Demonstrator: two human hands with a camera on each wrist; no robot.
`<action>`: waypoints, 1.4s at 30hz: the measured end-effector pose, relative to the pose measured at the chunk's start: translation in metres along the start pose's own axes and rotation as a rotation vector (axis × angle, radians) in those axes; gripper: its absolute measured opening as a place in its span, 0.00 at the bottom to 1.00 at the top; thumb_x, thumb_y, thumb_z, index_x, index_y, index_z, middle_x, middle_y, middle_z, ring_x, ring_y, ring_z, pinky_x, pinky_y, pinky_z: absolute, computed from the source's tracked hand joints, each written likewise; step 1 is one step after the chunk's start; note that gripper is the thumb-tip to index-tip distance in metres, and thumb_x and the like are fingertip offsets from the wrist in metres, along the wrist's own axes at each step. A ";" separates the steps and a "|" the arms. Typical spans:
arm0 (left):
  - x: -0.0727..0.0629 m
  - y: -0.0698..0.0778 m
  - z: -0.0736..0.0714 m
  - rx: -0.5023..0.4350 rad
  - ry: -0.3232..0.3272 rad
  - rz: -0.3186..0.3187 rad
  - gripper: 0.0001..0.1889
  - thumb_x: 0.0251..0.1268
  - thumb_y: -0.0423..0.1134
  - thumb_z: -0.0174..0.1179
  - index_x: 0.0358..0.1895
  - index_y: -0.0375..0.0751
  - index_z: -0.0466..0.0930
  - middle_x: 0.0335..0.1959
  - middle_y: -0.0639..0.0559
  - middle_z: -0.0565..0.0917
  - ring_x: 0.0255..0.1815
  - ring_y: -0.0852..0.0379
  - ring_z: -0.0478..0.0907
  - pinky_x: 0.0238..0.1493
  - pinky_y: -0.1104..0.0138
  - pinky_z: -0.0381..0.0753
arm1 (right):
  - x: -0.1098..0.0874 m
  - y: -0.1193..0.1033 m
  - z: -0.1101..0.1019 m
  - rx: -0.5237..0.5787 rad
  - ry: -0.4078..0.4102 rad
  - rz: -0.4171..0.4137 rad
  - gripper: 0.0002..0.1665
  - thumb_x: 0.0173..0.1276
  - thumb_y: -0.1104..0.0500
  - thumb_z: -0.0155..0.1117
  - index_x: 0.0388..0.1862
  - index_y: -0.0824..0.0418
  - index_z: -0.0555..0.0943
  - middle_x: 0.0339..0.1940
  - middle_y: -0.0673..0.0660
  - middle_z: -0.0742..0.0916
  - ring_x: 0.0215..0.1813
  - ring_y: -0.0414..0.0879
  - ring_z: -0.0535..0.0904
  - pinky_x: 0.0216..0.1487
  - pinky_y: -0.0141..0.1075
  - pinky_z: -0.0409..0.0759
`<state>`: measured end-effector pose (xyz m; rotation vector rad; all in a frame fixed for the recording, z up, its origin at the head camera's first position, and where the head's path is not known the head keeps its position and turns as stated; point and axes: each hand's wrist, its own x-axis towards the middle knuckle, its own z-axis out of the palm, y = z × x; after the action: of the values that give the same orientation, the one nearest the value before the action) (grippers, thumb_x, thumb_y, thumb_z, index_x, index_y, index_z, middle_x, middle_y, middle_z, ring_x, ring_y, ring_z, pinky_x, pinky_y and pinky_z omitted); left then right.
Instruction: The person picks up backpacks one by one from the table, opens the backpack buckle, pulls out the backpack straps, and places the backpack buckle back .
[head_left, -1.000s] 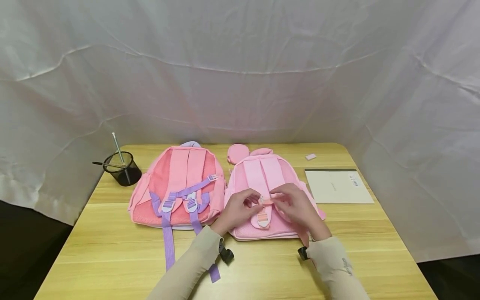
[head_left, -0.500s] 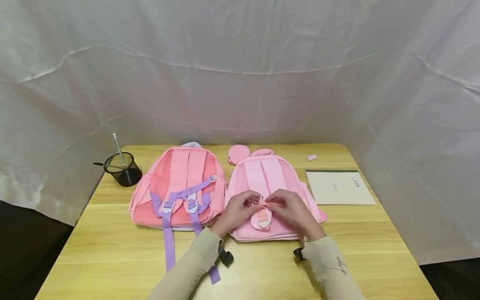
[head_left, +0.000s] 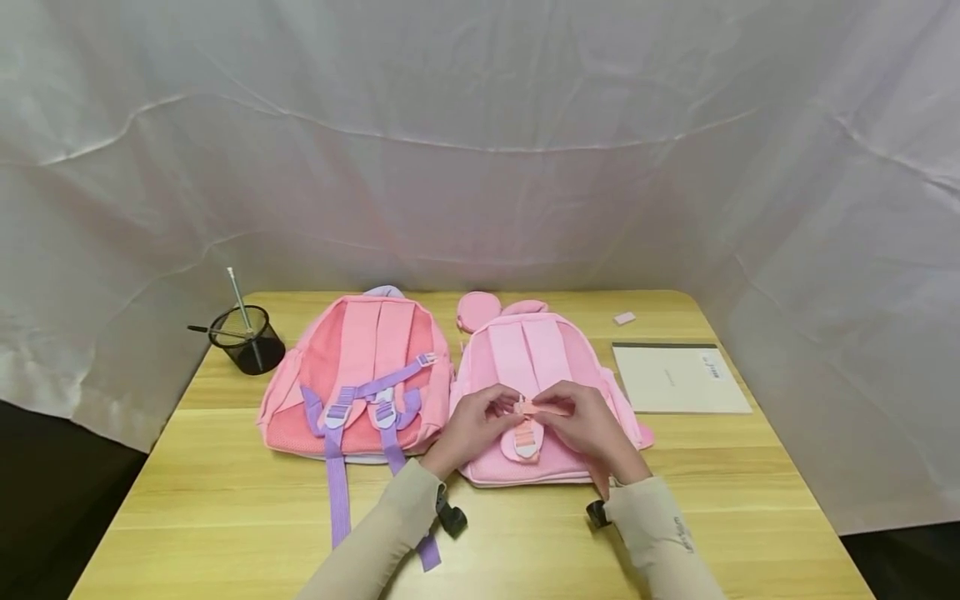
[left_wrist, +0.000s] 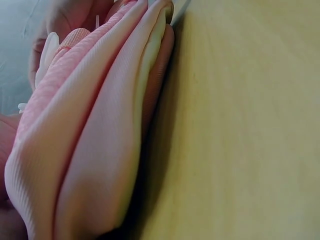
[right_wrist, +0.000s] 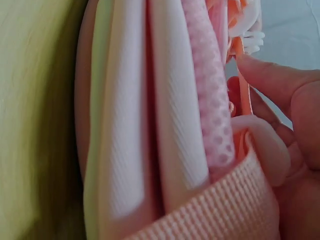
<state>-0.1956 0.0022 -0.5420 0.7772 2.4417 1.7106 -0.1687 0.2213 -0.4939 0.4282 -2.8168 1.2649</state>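
A pink backpack (head_left: 480,367) lies with its straps up in the middle of the table. Over its lower part my left hand (head_left: 474,421) pinches a small white buckle (head_left: 521,406), partly hidden by the fingertips. From the other side my right hand (head_left: 588,421) pinches a light orange strap (right_wrist: 244,90) between thumb and fingers, close to white buckle prongs (right_wrist: 254,42). The fingertips of both hands nearly meet. Just below them sits a strap adjuster (head_left: 527,442) on a rounded tab. Whether the buckle halves are joined cannot be told.
Left of it lies a coral backpack (head_left: 360,333) with purple straps (head_left: 337,492) trailing forward. A black mesh pen cup (head_left: 257,346) stands at the back left. A round pink pouch (head_left: 477,311), an eraser (head_left: 624,318) and a notebook (head_left: 675,379) lie behind and to the right.
My right hand has moved left and in towards the left hand, bringing the orange strap up to the buckle. The left hand and both backpacks have stayed almost in place.
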 end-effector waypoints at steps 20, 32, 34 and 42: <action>-0.001 -0.002 -0.001 0.002 0.007 0.017 0.13 0.66 0.39 0.72 0.52 0.47 0.85 0.42 0.54 0.89 0.42 0.63 0.84 0.47 0.68 0.83 | 0.000 0.003 -0.005 0.051 0.016 0.018 0.14 0.64 0.58 0.78 0.49 0.55 0.89 0.46 0.50 0.92 0.54 0.49 0.87 0.60 0.47 0.83; -0.003 0.000 -0.002 0.037 0.002 -0.012 0.13 0.67 0.44 0.71 0.52 0.50 0.85 0.42 0.56 0.89 0.40 0.64 0.81 0.44 0.70 0.81 | 0.001 0.002 0.001 0.026 0.005 0.021 0.15 0.62 0.60 0.79 0.48 0.54 0.89 0.45 0.49 0.91 0.52 0.47 0.86 0.59 0.46 0.82; -0.003 0.000 -0.002 0.038 0.005 -0.013 0.13 0.67 0.44 0.71 0.52 0.50 0.85 0.41 0.56 0.88 0.40 0.64 0.81 0.43 0.70 0.81 | 0.000 0.004 0.000 0.016 0.015 0.020 0.15 0.62 0.60 0.79 0.48 0.54 0.89 0.45 0.49 0.91 0.51 0.47 0.86 0.58 0.46 0.82; -0.003 -0.003 -0.002 0.033 -0.007 -0.002 0.13 0.67 0.44 0.72 0.51 0.50 0.85 0.42 0.56 0.89 0.40 0.65 0.82 0.44 0.70 0.82 | 0.000 0.005 0.002 0.067 0.036 0.025 0.10 0.65 0.63 0.76 0.45 0.56 0.90 0.42 0.52 0.92 0.45 0.46 0.87 0.53 0.39 0.85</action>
<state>-0.1948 -0.0018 -0.5441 0.7823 2.4707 1.6680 -0.1695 0.2234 -0.4992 0.3692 -2.7656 1.3613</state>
